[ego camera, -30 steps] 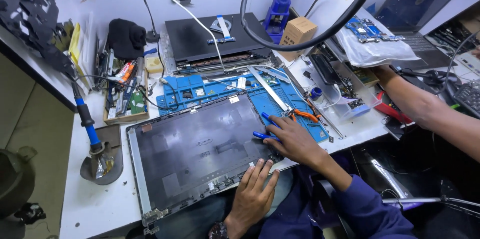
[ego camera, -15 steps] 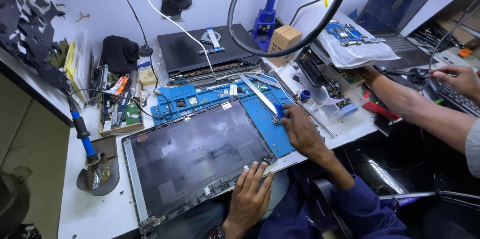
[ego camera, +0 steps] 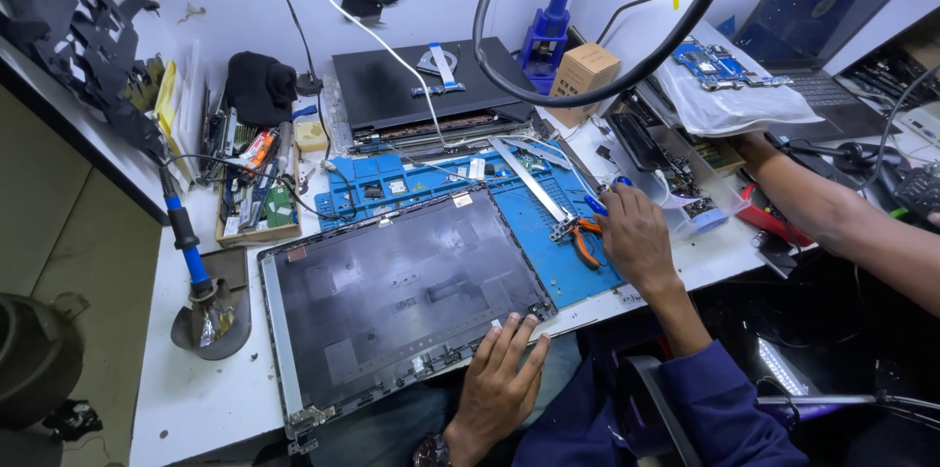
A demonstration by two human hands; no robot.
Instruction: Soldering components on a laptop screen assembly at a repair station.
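While the left hand (ego camera: 499,379) lies flat with fingers (ego camera: 514,340) spread on the near right corner of the dark grey laptop lid panel (ego camera: 401,296), the right hand (ego camera: 632,232) is curled over a small blue-handled tool (ego camera: 599,201) at centre right of the frame; its fingers are closed around the handle. The panel lies at lower centre, its long axis running from lower left up to the right, hinge edge toward the person and overhanging the white bench (ego camera: 196,398). Its far right edge rests on the blue work mat (ego camera: 534,232). Orange-handled pliers (ego camera: 585,242) lie just beside the right hand. Bare bench shows at lower left; a co-worker's forearm (ego camera: 842,222) crosses the right side
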